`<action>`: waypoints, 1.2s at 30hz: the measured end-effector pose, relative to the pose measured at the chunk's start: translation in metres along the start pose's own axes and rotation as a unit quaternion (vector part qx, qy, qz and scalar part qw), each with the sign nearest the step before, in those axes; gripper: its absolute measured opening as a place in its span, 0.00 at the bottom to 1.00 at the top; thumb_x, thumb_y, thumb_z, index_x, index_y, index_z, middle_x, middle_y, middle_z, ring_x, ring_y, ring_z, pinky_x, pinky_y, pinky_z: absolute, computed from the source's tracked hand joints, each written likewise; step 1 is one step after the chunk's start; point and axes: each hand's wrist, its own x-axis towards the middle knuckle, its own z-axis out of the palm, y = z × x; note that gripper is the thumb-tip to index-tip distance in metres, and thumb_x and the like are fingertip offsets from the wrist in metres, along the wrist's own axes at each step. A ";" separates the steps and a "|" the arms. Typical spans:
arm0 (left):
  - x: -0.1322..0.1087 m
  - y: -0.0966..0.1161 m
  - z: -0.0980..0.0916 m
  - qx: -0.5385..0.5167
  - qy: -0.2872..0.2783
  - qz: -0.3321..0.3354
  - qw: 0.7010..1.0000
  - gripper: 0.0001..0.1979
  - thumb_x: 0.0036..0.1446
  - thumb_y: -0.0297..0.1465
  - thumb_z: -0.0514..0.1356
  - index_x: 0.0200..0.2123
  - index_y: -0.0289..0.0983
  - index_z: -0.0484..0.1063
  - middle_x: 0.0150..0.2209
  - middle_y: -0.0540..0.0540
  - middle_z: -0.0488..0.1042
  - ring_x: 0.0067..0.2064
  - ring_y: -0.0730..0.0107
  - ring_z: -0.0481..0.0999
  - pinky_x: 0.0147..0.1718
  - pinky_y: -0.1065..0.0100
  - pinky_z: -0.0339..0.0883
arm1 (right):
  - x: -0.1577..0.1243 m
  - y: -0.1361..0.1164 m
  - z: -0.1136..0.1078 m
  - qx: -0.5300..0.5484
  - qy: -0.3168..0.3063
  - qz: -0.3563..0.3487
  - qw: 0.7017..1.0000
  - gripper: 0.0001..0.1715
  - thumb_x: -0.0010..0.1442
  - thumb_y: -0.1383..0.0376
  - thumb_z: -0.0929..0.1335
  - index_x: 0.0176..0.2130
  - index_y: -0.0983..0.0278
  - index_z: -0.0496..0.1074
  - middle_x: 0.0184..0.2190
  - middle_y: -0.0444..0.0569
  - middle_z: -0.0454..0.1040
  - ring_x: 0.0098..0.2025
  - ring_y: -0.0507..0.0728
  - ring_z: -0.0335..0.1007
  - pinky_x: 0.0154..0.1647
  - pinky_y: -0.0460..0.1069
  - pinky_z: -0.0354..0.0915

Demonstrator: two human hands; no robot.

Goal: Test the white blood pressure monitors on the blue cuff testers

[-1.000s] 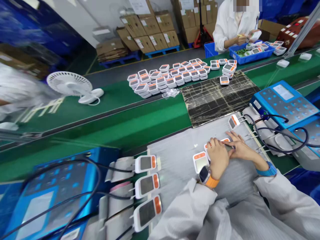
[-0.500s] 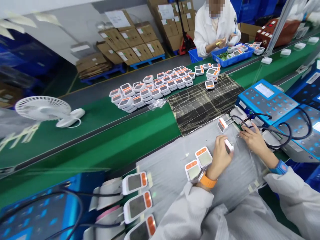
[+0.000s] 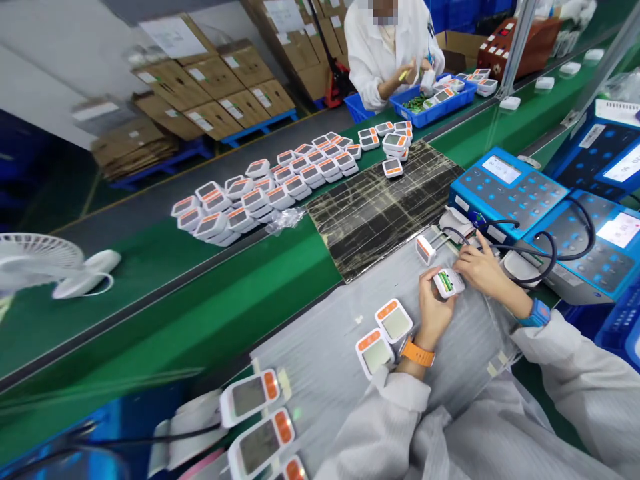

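- Turned since half a second ago, when it shows nearly edge-on, the white device (image 3: 449, 283) now gives me its back, with green batteries (image 3: 446, 279) in an open compartment.
- Nearer to it than before is the right hand (image 3: 483, 270), its fingertips at the device's edge; I cannot tell whether they touch or grip it.
- With the left hand (image 3: 434, 312) I see fingers and thumb closed around the device, over the grey mat (image 3: 320, 373).
- From the held device, I count two devices (image 3: 385, 337) at 8 o'clock, face up on the mat and close together.
- Between 10 and 11 o'clock, just beside the left hand, a smaller device (image 3: 425, 250) stands on two prongs.
- Toward 1 o'clock sits a blue tester (image 3: 505, 187); black cables (image 3: 575, 257) loop at about 2.
- Out at 10 o'clock I see stacked devices (image 3: 280, 180) on the green bench (image 3: 280, 287).
- Near 12 o'clock, well apart, a co-worker (image 3: 393, 60) stands behind a blue bin (image 3: 434, 116).
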 end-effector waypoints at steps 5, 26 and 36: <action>0.001 0.002 0.004 0.018 0.000 0.023 1.000 0.34 0.42 0.18 0.66 0.54 0.41 0.67 0.56 0.41 0.69 0.60 0.55 0.70 0.54 0.54 0.72 | 0.001 0.000 -0.005 0.024 -0.002 0.003 1.000 0.11 0.69 0.68 0.65 0.36 0.59 0.76 0.33 0.45 0.76 0.47 0.58 0.69 0.75 0.69 0.30; 0.003 0.006 0.010 0.032 0.000 0.032 0.999 0.32 0.44 0.19 0.67 0.53 0.40 0.66 0.56 0.39 0.70 0.60 0.54 0.72 0.55 0.51 0.73 | -0.014 0.011 -0.004 0.092 -0.040 -0.038 0.994 0.13 0.65 0.70 0.67 0.35 0.55 0.79 0.43 0.45 0.82 0.58 0.60 0.71 0.75 0.73 0.33; -0.002 0.003 0.016 0.055 0.002 0.072 0.996 0.31 0.48 0.19 0.66 0.55 0.40 0.63 0.58 0.38 0.69 0.63 0.53 0.69 0.58 0.47 0.70 | -0.006 -0.006 -0.020 0.036 -0.075 -0.067 0.994 0.18 0.62 0.75 0.64 0.29 0.58 0.78 0.39 0.48 0.82 0.58 0.61 0.72 0.77 0.69 0.38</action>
